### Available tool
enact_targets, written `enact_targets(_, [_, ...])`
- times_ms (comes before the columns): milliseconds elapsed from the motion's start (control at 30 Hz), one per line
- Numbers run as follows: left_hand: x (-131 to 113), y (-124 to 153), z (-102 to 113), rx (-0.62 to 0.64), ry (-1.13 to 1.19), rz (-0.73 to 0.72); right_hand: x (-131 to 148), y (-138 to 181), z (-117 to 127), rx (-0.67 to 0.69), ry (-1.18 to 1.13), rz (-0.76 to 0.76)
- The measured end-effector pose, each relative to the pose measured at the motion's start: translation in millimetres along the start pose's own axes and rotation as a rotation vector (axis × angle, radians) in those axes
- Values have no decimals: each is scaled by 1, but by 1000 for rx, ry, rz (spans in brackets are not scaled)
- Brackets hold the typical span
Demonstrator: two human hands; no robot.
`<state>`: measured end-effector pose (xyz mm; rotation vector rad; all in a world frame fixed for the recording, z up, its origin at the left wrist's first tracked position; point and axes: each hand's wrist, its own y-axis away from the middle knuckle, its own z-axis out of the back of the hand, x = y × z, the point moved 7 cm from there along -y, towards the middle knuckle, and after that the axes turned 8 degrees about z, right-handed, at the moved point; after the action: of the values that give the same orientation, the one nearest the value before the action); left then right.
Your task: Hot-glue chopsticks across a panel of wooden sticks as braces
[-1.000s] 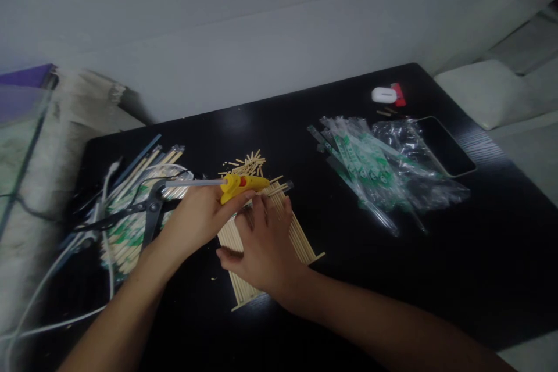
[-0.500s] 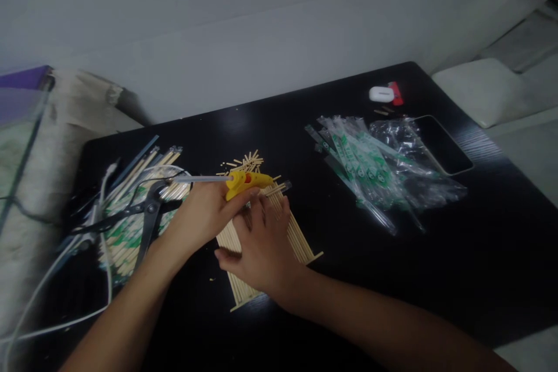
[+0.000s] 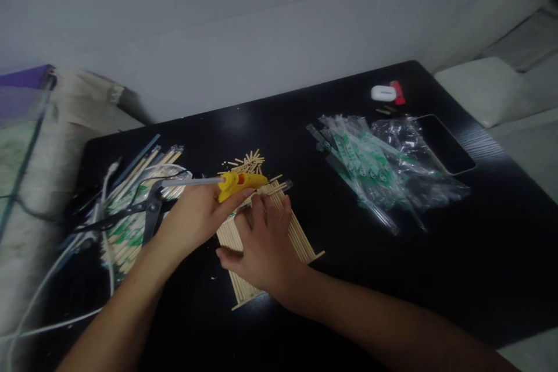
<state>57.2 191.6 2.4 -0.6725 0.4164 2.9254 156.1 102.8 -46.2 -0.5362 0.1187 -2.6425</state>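
Observation:
My left hand point(image 3: 196, 218) is closed around a yellow glue gun point(image 3: 239, 182) with a clear glue stick poking out to the left. Its nozzle points right, over the far end of a flat panel of wooden sticks point(image 3: 300, 241) lying on the black table point(image 3: 457, 256). My right hand point(image 3: 264, 244) lies flat on that panel with fingers spread, pressing it down. A small heap of short cut stick pieces point(image 3: 248, 161) sits just beyond the panel.
Black pliers point(image 3: 131, 213), white cables point(image 3: 65, 279) and wrapped chopsticks point(image 3: 126, 232) lie at the left. Empty green-printed plastic wrappers point(image 3: 375, 165) are piled at the right, next to a dark phone point(image 3: 447, 145). A white case point(image 3: 383, 93) and a red item sit at the far edge.
The glue gun shifted slightly right and then back left over the panel's far end. My right hand has stayed flat on the sticks.

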Motion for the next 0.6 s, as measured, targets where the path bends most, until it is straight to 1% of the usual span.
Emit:
enact_targets(133, [10,5,2,-3,-24,34,-1,0,1,3,-11,-3])
enact_targets(300, [16,10,6,-17,-39,37,-1,0,0,18,-28,-13])
enact_targets(433, [16,13,11,-25,-28,36,-2,0,0,29,-45,-19])
enact_targets(600, [10,9,8,-6,30,19,-2,0,0,28,-36,-23])
